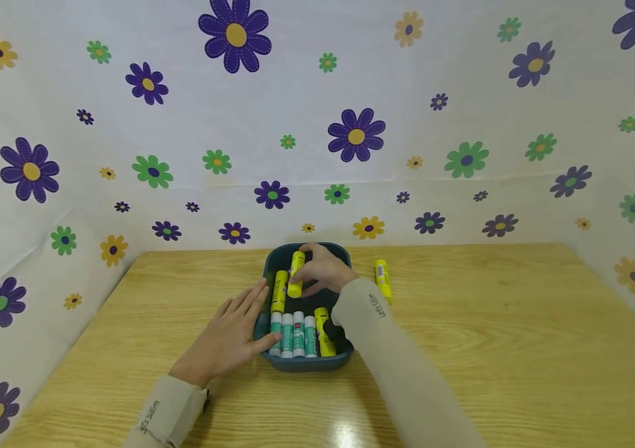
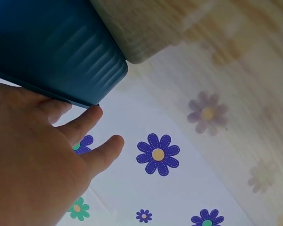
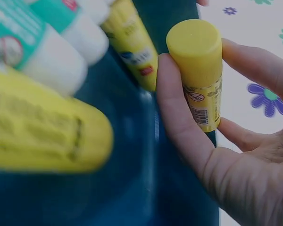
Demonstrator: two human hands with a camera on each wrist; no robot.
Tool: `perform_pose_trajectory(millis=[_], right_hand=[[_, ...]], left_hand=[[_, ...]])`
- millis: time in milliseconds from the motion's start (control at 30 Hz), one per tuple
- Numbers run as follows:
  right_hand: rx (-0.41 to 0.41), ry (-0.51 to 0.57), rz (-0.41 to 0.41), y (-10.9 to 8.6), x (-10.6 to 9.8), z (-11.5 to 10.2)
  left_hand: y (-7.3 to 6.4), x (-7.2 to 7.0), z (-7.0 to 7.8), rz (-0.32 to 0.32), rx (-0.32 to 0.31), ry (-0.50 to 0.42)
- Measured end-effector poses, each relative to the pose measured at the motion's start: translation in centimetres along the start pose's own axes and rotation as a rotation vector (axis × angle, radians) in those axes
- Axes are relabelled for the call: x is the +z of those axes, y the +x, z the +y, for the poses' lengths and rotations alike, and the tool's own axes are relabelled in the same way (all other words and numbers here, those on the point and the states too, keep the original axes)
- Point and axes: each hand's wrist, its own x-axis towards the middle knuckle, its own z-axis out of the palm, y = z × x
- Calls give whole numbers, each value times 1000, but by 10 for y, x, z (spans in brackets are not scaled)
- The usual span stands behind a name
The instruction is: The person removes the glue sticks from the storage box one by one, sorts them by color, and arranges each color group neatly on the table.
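Note:
My right hand (image 1: 325, 269) pinches a yellow glue stick (image 3: 198, 70) between thumb and fingers, over the far part of a dark blue-green plastic bin (image 1: 309, 364). Its cap end points toward the right wrist camera. Along the bin's left side rests my left hand (image 1: 228, 341), fingers extended with fingertips at the rim, its thumb reaching over the near left corner. Inside the bin, several teal-and-white glue sticks (image 1: 298, 334) stand in a row at the near end. One yellow glue stick (image 1: 325, 336) ends that row; another yellow glue stick (image 1: 279, 291) lies along the left wall.
On the wooden table (image 1: 491, 348), a further yellow glue stick (image 1: 382, 279) lies to the right of the bin, partly behind the right sleeve. A white flower-printed sheet (image 1: 295, 99) stands behind the table and along both sides.

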Motion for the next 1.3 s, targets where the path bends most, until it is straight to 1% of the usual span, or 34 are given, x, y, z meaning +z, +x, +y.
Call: perform_pose_trajectory(millis=[200,400,533,667,833,1067,1300], right_hand=[[-33,4,14,-7,-15,-8],[-44,-22,15,-14,-28,-15],[-42,-28,22,-18,-36,-19],[-31,-29,26,-20,-45,-19],[-37,-45,27,-21,-55,-17],[-60,-86,51,-27,-67,-14],[-79,-92,45,-34,-75,-15]], left_hand=[[-1,0,0,8,-3,7],[-1,-1,1,-2,-7,6],[-1,-1,1,5,-7,7],[-1,-1,1,7,-6,5],[-1,1,1,-1,-10,2],[-1,2,2,12,-4,-11],[-1,1,1,14,-8,-9]])
